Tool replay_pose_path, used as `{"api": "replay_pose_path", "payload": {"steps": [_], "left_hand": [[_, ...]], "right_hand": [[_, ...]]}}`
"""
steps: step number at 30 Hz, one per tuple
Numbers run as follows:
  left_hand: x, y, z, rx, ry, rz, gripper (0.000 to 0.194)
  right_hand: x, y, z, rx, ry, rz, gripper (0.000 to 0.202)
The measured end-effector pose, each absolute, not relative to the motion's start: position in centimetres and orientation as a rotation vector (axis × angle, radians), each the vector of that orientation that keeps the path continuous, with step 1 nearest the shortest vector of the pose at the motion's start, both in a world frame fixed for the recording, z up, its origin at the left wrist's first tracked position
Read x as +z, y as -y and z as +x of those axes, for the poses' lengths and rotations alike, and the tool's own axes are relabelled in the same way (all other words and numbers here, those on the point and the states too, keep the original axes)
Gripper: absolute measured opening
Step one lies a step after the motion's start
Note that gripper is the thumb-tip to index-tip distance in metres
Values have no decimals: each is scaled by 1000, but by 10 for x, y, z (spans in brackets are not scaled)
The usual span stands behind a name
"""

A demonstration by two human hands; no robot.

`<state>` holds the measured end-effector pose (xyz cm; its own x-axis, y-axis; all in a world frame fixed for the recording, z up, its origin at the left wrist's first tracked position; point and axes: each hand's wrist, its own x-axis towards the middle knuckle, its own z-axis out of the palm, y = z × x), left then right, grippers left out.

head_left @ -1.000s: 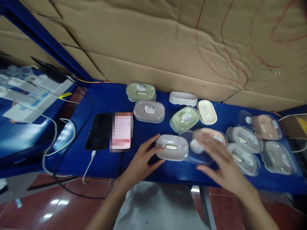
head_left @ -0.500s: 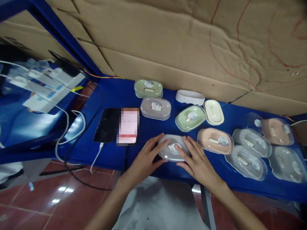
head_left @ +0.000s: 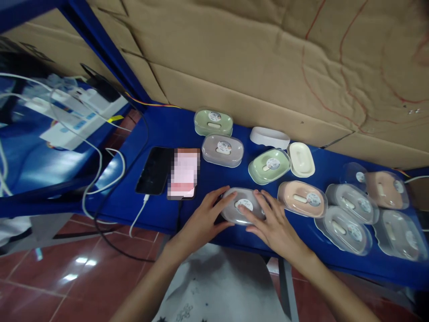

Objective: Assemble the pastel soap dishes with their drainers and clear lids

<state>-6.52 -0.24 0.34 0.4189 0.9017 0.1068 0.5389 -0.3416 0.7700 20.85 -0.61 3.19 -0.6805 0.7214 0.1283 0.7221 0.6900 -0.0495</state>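
A shiny grey oval plastic box (head_left: 247, 196) is held between the left hand (head_left: 209, 218) and right hand (head_left: 275, 223); at three o'clock, a smooth peach oval plastic box (head_left: 295, 207) is seen.

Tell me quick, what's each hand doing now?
Left hand: holding the left end of the lidded grey box.
Right hand: holding its right end.

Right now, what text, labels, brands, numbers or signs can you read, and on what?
No readable text.
Sticker on grey box under right hand: too small, partly covered.
Other stickers: too small.
Lit phone screen: pixelated.
Power strip: blue patches, too blurred.
Cardboard: red lines; dark mark at left, illegible.
Shirt: dark motifs, no legible words.
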Motion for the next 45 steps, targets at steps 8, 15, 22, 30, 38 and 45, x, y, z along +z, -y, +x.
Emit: {"api": "replay_pose_path", "payload": {"steps": [8,15,22,30,38,45], "left_hand": [[5,2,-66,700,-1209,2058,99],[7,0,-70,712,-1210,2026,100],[4,-1,-68,745,-1237,2080,106],[16,3,-73,803,-1313,2117,97],[78,-77,-95,985,-1463,2452,82],[87,-202,-43,605,-1396,2561,69]], "right_hand": [[33,-1,211,8,2807,-1072,75],[40,-13,209,123,2825,-1045,73],[36,-13,212,118,2797,-1024,79],[86,-131,231,65,2467,-1429,53],[110,-183,244,58,2415,-1459,35],[142,-51,273,-49,2118,-1374,30]]}}
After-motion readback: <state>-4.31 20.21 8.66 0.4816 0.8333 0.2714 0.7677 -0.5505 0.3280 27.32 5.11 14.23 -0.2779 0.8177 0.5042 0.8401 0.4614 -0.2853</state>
